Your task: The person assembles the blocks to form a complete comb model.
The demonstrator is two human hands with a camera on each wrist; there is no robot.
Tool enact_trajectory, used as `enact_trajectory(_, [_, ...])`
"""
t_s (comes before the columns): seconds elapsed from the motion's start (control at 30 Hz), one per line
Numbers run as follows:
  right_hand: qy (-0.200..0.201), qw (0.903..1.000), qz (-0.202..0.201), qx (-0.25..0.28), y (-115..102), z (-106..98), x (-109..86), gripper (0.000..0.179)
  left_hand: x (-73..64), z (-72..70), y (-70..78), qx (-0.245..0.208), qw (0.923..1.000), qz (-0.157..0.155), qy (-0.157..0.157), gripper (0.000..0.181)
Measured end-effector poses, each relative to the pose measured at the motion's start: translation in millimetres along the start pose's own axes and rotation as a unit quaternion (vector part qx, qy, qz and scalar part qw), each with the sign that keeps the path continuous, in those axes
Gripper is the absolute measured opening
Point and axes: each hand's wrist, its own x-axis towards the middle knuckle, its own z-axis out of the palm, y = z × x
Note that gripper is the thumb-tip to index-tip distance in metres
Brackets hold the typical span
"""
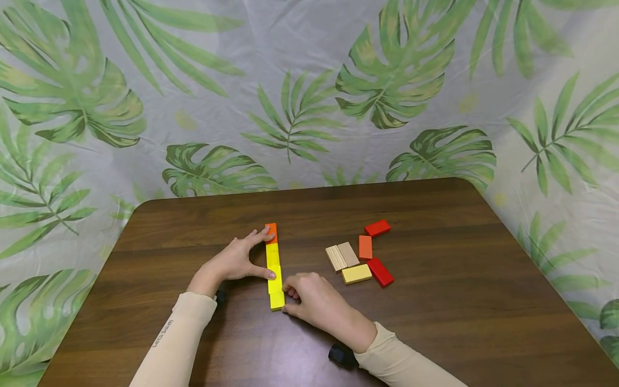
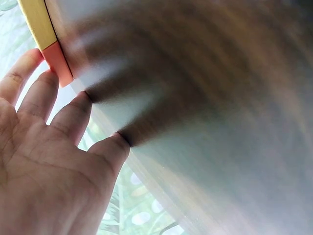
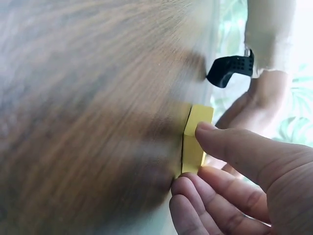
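Note:
A straight row of flat blocks lies on the table, with an orange block (image 1: 272, 236) at the far end and yellow blocks after it. My left hand (image 1: 234, 260) spreads over the row from the left: its fingertips touch the orange block, while the thumb rests on a middle yellow block (image 1: 274, 271). At the near end, my right hand (image 1: 320, 302) pinches the last yellow block (image 3: 194, 142), thumb on its end and curled fingers along its side. In the left wrist view, the orange block (image 2: 58, 66) sits by the fingertips.
Right of the row lie two red blocks (image 1: 380, 272), an orange block (image 1: 365, 247), a pale yellow block (image 1: 357, 274), a plain wooden block (image 1: 348, 254) and a ridged wooden block (image 1: 336, 258). A leaf-patterned cloth (image 1: 309, 97) hangs behind the dark wooden table (image 1: 435, 322).

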Motion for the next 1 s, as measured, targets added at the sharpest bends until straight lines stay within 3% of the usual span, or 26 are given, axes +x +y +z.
enact_trajectory(0.77, [0.010,0.9993,-0.035,-0.007,-1.6,2.6,-0.4,0.022,0.4,-0.5,0.3,0.002,1.0000,0.009,-0.001,0.102])
enact_trajectory(1.0, [-0.003,0.9989,-0.034,-0.032,-5.1,2.0,1.1,0.017,0.0,0.1,-1.3,0.001,1.0000,0.008,-0.002,0.104])
